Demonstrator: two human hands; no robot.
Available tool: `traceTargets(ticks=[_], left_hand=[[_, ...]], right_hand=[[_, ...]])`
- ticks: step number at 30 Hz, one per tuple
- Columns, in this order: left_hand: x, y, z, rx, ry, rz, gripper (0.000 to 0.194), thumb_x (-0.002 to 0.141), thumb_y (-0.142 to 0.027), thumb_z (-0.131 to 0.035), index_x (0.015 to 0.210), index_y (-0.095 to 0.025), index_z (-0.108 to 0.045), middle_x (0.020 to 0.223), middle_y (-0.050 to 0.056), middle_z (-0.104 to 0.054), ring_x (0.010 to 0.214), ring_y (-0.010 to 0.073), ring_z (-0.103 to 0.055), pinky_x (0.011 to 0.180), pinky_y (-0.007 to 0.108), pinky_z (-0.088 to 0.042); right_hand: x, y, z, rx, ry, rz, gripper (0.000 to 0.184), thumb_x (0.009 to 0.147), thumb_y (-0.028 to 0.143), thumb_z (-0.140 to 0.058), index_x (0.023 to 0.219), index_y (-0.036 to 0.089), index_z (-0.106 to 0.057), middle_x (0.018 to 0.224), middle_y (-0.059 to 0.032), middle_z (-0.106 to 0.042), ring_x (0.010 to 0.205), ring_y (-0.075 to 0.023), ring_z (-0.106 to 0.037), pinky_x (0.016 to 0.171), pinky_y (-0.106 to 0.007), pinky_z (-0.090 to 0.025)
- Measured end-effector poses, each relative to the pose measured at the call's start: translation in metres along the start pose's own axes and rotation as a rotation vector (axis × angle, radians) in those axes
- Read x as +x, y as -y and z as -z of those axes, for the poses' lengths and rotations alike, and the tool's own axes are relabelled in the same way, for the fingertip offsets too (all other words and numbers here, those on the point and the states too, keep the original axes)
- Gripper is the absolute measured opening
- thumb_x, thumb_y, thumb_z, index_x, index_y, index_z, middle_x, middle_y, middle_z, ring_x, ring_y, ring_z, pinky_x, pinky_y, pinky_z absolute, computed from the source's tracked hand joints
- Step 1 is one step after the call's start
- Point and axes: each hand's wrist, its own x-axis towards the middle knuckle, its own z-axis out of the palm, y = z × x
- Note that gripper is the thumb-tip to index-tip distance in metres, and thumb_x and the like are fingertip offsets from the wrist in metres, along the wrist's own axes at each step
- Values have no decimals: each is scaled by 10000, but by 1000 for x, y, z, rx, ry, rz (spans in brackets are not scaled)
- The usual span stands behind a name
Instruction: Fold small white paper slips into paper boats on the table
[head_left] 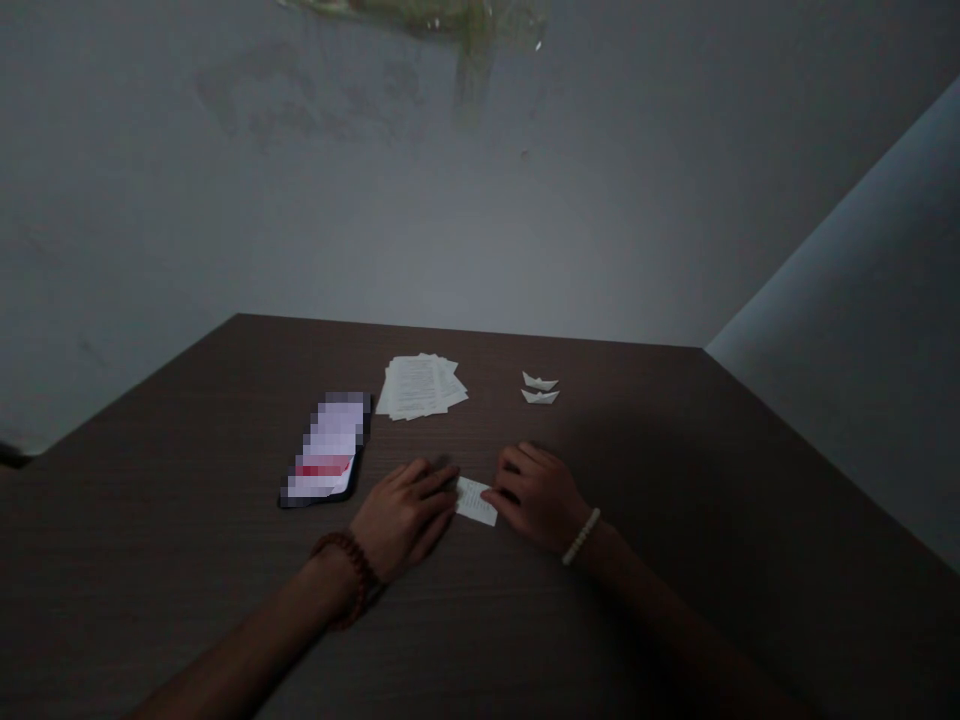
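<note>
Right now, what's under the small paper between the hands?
Brown tabletop shows around the small paper, between the left hand and right hand; whatever lies directly beneath it is covered and can't be seen.

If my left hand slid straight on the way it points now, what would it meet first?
The small white rectangle of printed paper at the fingertips of your left hand; beyond it, probably your right hand, though depth is unclear.

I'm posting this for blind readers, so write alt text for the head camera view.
A left hand and a right hand touch opposite ends of a small paper on a dark table. Beyond them are a stack of printed sheets and two paper boats; a phone lies to the left.
</note>
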Motion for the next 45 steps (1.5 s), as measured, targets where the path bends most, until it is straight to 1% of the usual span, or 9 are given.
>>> traceTargets(ticks=[2,5,11,15,22,27,32,38,45], left_hand=[[0,0,-1,4,2,5,228,890,-214,-466,992,-191,-668,1213,76,-603,968,245,-510,819,420,-475],[0,0,-1,17,-2,12,242,890,-210,-460,1023,-182,-661,1229,83,-592,984,250,-505,826,428,-472],[2,-3,0,31,12,49,294,891,-221,-455,1132,-184,-618,1258,126,-558,1052,265,-503,847,446,-453],[3,-3,3,32,36,59,304,891,-230,-451,1147,-185,-609,1280,130,-531,1070,276,-485,852,461,-446],[4,-4,12,-97,46,-37,231,887,-212,-458,856,-168,-682,1027,105,-613,948,237,-502,797,394,-469],[0,-1,9,-165,52,-51,199,869,-188,-481,858,-177,-679,1044,89,-622,985,238,-515,822,396,-472],[-2,-1,7,-116,24,-61,206,854,-179,-485,885,-184,-689,1112,75,-646,1053,262,-525,860,432,-458],[0,-2,7,-69,-5,-78,242,864,-193,-458,868,-181,-699,1095,69,-674,1016,251,-558,837,433,-463],[0,-1,6,-53,9,-62,241,863,-205,-461,866,-196,-702,1132,48,-667,1058,264,-551,834,441,-460]], right_hand=[[3,1,-4,30,7,23,145,892,279,-552,904,183,-660,908,-47,-557,874,-171,-462,745,-287,-356],[5,1,-8,69,27,50,210,888,194,-530,1056,235,-647,930,-42,-534,876,-170,-456,749,-287,-353],[5,3,-7,78,50,36,288,865,159,-541,1119,253,-638,931,-46,-509,886,-179,-440,748,-299,-336],[4,5,-5,67,47,22,304,861,162,-543,1135,263,-630,928,-42,-502,884,-181,-430,750,-303,-328],[3,5,-6,72,34,-5,286,863,175,-539,1112,272,-640,935,-44,-499,891,-187,-429,742,-311,-310],[3,5,-6,60,37,13,307,867,166,-530,1137,280,-622,924,-42,-498,875,-184,-423,734,-305,-304],[4,6,-4,21,60,51,273,878,156,-512,1112,249,-620,915,-45,-505,851,-179,-416,724,-302,-300],[-1,6,1,-18,108,100,278,861,144,-525,1104,247,-613,930,-49,-514,861,-182,-421,714,-301,-303],[-11,2,-1,-41,128,248,384,816,74,-547,1118,305,-596,1008,-45,-528,856,-181,-427,709,-306,-306]])
